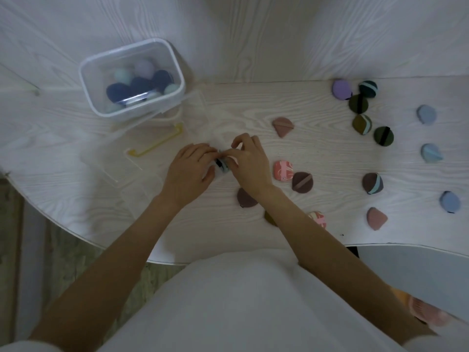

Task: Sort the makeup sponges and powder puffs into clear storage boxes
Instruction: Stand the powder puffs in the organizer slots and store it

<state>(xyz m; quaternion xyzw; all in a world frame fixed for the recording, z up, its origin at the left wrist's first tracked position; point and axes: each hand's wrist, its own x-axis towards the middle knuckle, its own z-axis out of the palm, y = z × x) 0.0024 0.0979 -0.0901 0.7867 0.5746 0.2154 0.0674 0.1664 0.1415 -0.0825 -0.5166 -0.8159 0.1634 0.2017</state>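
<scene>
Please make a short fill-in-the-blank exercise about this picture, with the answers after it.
1. The clear plastic storage box holding dark blue and mint sponges stands at the table's far ____ side.
2. Both hands, left and right, meet on one small ____-and-teal puff.
3. The lilac round puff lies in the far ____ cluster.

Answers: left; black; right

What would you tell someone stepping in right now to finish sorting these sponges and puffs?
Left hand and right hand together pinch a small teal-and-black puff above the white wood-grain table.
Done: the clear lidded plastic box at back left holds navy, mint and lilac sponges.
A second clear box with a yellow handle lies by the hands; its contents are unclear.
Left: many loose puffs at right, among them the lilac round puff and the pink marbled square puff.
</scene>
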